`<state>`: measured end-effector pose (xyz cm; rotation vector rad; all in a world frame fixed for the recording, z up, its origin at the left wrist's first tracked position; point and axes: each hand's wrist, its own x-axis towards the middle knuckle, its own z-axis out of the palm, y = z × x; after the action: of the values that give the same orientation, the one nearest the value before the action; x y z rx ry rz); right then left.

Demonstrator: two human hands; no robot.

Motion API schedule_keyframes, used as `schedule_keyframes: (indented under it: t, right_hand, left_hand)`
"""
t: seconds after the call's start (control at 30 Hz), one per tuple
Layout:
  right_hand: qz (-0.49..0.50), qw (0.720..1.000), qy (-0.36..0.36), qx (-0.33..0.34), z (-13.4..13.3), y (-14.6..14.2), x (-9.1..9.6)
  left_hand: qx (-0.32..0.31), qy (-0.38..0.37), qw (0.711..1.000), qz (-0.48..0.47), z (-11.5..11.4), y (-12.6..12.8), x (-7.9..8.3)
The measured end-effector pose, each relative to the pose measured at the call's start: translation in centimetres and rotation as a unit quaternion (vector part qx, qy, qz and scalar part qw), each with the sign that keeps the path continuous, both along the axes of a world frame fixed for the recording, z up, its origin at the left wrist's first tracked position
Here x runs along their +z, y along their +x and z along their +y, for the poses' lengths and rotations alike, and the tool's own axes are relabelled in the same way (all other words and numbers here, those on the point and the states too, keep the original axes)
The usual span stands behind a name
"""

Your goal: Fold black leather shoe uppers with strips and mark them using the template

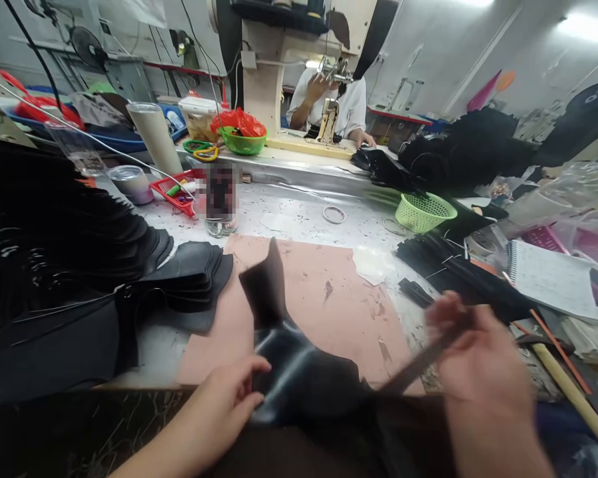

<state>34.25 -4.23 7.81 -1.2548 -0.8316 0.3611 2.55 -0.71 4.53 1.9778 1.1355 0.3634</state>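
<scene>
A shiny black leather piece (299,362), bent upward at its far end, lies over the near edge of a pink work sheet (343,299). My left hand (239,392) pinches its left edge between thumb and fingers. Off to the right, my right hand (478,352) is raised and smeared by motion, its fingers closed on a narrow dark strip (423,360). That strip slants down toward the leather; whether the two are joined I cannot tell. Stacked black leather pieces (184,285) lie left of my left hand. Black strips (458,272) lie in a bundle beyond my right hand.
A sewing machine (264,86) stands across the table, with a person (349,106) behind it. Scissors (202,151), a green bowl (244,141) and a red tray (177,192) are at back left. A green basket (425,211), notebook (553,279) and wooden handle (573,392) are on the right.
</scene>
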Motion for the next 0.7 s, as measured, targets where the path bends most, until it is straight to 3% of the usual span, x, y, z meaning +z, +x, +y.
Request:
schedule_keyframes:
  t: [0.07,0.13,0.2,0.23,0.3,0.33,0.4,0.47,0.57,0.63,0.7]
  right_hand:
    - [0.078,0.994,0.012,-0.069,0.2,3.8,1.9]
    - [0.092,0.990,0.041,-0.101,0.9,5.1,3.6]
    - [0.081,0.992,0.044,-0.084,2.4,4.1,4.6]
    - [0.064,0.996,0.033,-0.057,3.4,3.0,4.8]
    - [-0.005,0.999,-0.008,0.031,6.2,0.3,4.8]
    - [-0.060,0.995,-0.031,0.077,7.7,-1.2,4.8]
    - [-0.180,0.973,-0.033,0.142,10.6,-3.9,4.6]
    - [-0.306,0.937,0.033,0.165,12.7,-6.5,4.8]
    - [-0.489,0.839,0.143,0.193,13.4,-10.1,5.8]
    - [-0.566,0.767,0.156,0.260,12.5,-11.9,6.5]
    - [-0.594,0.719,0.127,0.336,11.0,-13.0,6.9]
  left_hand:
    - [-0.065,0.010,0.997,0.051,0.1,-1.4,0.5]
    - [-0.077,-0.026,0.993,0.090,1.4,-2.5,1.3]
    - [0.034,-0.043,0.995,0.080,3.6,-3.0,2.1]
    - [0.125,-0.042,0.991,0.028,4.7,-2.9,2.5]
    - [0.261,-0.072,0.952,-0.142,6.6,-2.1,3.0]
    - [0.284,-0.106,0.926,-0.226,7.2,-1.5,3.1]
    - [0.268,-0.149,0.899,-0.314,7.6,0.0,3.2]
    - [0.243,-0.153,0.897,-0.337,7.3,1.4,3.3]
    - [0.199,-0.193,0.884,-0.376,6.4,2.7,3.7]
    - [0.165,-0.238,0.862,-0.416,5.9,2.8,4.0]
    - [0.142,-0.264,0.839,-0.455,5.6,2.7,4.1]
